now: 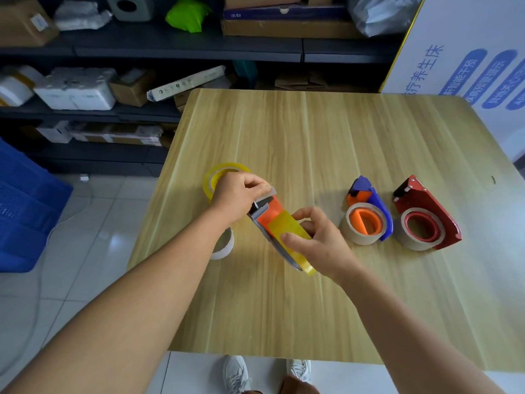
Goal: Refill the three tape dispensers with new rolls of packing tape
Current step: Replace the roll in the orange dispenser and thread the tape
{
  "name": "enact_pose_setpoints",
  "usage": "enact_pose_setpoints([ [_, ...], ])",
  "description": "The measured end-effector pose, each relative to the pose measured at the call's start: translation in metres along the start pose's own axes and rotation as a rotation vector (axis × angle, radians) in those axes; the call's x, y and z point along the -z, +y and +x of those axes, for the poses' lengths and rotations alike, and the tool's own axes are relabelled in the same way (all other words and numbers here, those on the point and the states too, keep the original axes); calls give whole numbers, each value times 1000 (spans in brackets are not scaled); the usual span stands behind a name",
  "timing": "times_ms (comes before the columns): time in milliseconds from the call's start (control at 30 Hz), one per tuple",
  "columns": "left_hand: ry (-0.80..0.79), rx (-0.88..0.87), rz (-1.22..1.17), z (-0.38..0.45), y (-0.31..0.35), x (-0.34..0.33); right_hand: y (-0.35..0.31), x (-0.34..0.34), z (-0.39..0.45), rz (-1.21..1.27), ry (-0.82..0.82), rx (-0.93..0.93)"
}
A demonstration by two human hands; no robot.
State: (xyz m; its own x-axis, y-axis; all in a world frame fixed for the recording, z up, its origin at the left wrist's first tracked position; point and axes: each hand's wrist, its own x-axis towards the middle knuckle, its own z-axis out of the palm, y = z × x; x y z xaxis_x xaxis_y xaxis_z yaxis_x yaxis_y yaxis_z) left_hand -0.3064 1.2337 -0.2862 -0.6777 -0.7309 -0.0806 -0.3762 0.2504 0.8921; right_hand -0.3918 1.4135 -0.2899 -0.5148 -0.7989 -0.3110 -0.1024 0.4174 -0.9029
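Holding: the grey dispenser (265,220) sits tilted above the wooden table (312,143), with a fresh yellow roll (295,237) mounted in it, caught between both hands at about 8 o'clock from the table's middle.
Left hand: the left hand (237,196) curls its fingers over the blade end of the dispenser, pinching the grey flap at the nose.
Right hand: the right hand (318,241) grips the yellow roll, thumb across its face and fingers wrapped round the far edge.
Spare roll: a second yellow roll (211,180) lies flat on the table at 10 o'clock from the left hand, partly hidden behind it.
Empty core: a pale spent core (224,245) rests at the table's left edge, under the left forearm.
Waiting: the blue dispenser (369,211) and the red dispenser (423,214) lie at 3 o'clock, just beside each other, each with what looks like a bare cardboard core.
Handling: the roll is likely light, stiff and smooth-sided, so grip it by the rim; the film is sticky and thin, best taken by its loose end.
Caution: the nose probably carries a toothed blade, so hold the flat sides.
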Motion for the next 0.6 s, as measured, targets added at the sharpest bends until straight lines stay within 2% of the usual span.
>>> enact_pose_setpoints([
  [200,67,56,-21,-1,-2,1,2,-3,-5,95,3,-51],
  [367,91,-5,189,0,4,-3,7,-7,-4,137,29,-78],
  [500,86,-14,233,-1,5,-7,10,-7,-2,86,20,-183],
  [600,54,-36,266,-2,7,-11,10,-10,1,55,77,-268],
])
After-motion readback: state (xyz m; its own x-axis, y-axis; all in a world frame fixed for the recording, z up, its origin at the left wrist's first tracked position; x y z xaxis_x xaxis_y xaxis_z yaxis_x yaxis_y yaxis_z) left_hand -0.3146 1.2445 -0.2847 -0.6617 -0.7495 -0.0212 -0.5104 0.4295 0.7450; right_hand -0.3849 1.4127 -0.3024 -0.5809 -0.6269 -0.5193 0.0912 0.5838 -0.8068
